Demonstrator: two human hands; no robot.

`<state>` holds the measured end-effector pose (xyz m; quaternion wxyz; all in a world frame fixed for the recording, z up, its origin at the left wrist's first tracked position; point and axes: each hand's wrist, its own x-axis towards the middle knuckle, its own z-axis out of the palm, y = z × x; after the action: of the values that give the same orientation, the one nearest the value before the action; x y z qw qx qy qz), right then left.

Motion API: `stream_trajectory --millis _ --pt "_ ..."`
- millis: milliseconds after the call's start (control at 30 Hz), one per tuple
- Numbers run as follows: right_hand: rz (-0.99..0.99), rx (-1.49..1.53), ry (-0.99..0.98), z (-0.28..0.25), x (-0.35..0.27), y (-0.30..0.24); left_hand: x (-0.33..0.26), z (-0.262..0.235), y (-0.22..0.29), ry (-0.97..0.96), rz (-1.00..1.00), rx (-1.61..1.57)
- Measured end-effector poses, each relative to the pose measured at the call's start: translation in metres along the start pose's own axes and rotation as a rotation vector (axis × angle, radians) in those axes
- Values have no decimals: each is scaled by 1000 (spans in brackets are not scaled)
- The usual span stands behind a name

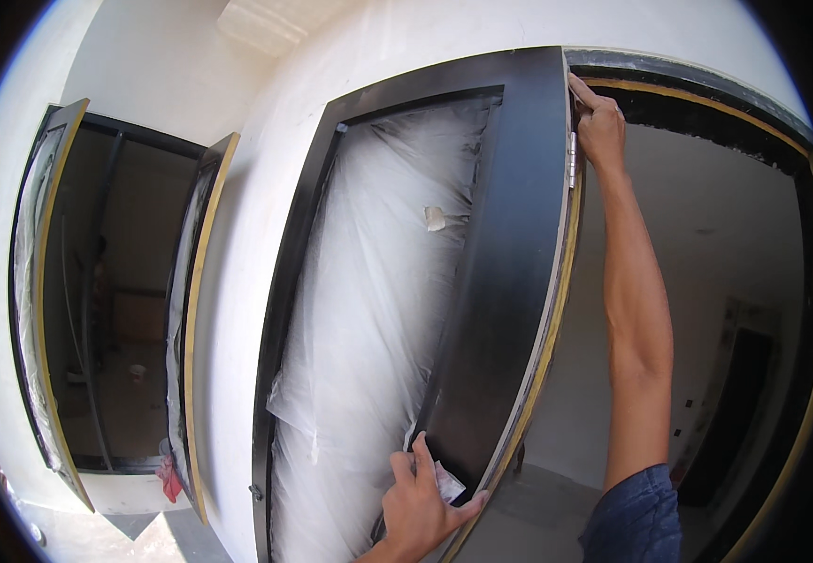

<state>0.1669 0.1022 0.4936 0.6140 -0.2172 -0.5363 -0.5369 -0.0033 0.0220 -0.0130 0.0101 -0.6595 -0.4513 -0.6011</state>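
A dark door panel [529, 225] stands ajar in front of me, with wrinkled clear plastic film [360, 281] over its middle. My left hand [418, 502] is low on the panel, index finger pointing up and thumb reaching the door's edge. Between that thumb and index finger is a small folded sheet [449, 481], whitish and partly hidden by the hand. High up, my right hand [602, 127] meets the door's hinge-side edge, just above a metal hinge [573, 159]. Its index finger stretches along the edge and the other fingers curl in; what lies under them is hidden.
Right of the door is the dark doorway frame [805, 206] with yellowish strips, opening onto a dim room. To the left, a window with two outward-swung sashes [209, 310] sits in the white wall [247, 235]. A red cloth [170, 479] hangs at its lower corner.
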Motion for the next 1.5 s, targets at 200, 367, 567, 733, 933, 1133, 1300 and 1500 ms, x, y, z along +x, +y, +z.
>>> stream_trajectory --millis 200,367,567,733,933,1133,1300,1500 --pt "66 -43 13 7 17 3 0 2 -4 -19 16 27" --pt "2 -78 20 4 10 4 2 0 -2 -34 -3 44" --pt "5 -19 36 6 -12 -14 2 -5 -3 -48 -27 21" --pt "-28 -39 18 -2 6 -6 2 -6 10 -83 -74 54" --pt "42 7 6 -1 -4 -22 3 -9 11 -86 -111 62" --pt "80 -58 2 1 29 -16 3 -7 11 -99 -101 78" --pt "50 70 -15 4 -2 -19 -1 -6 11 -11 -64 -29" --pt "54 -65 8 6 41 -12 -3 -5 13 -18 -60 -47"
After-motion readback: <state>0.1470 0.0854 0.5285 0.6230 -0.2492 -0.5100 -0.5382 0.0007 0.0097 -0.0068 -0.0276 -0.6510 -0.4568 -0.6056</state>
